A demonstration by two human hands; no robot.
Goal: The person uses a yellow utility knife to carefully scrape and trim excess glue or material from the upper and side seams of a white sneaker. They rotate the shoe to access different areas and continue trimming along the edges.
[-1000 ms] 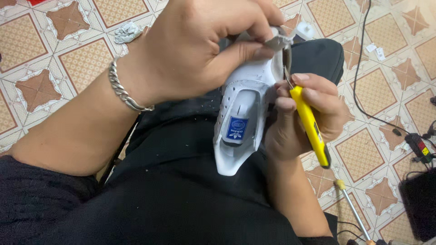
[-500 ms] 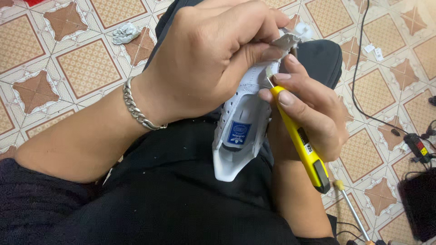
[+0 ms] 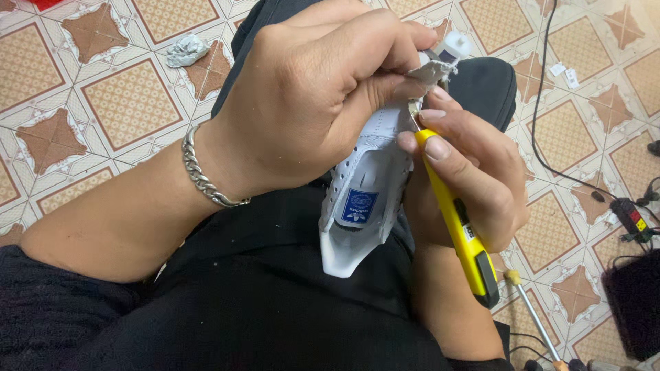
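The white shoe [image 3: 364,199] lies on my lap, upside of its opening toward me, blue label on the tongue showing. My left hand [image 3: 323,103] sits over the far end of the shoe, fingers [image 3: 385,51] curled shut, pinching a frayed flap of grey-white material [image 3: 433,69] at the shoe's upper edge. My right hand [image 3: 467,185] is just right of the shoe, fingers [image 3: 440,148] closed around a yellow utility knife [image 3: 457,220]. The knife's tip meets the shoe directly below the pinched flap, between both sets of fingertips; the blade itself is too small to make out. The knife's black end points away from the shoe, toward my right wrist. A silver chain bracelet [image 3: 206,178] circles my left wrist, left of the shoe. Well left of the shoe, a crumpled wad [image 3: 185,49] lies on the tiled floor [image 3: 130,103]. Well right of the shoe, a black cable [image 3: 543,103] crosses the floor.
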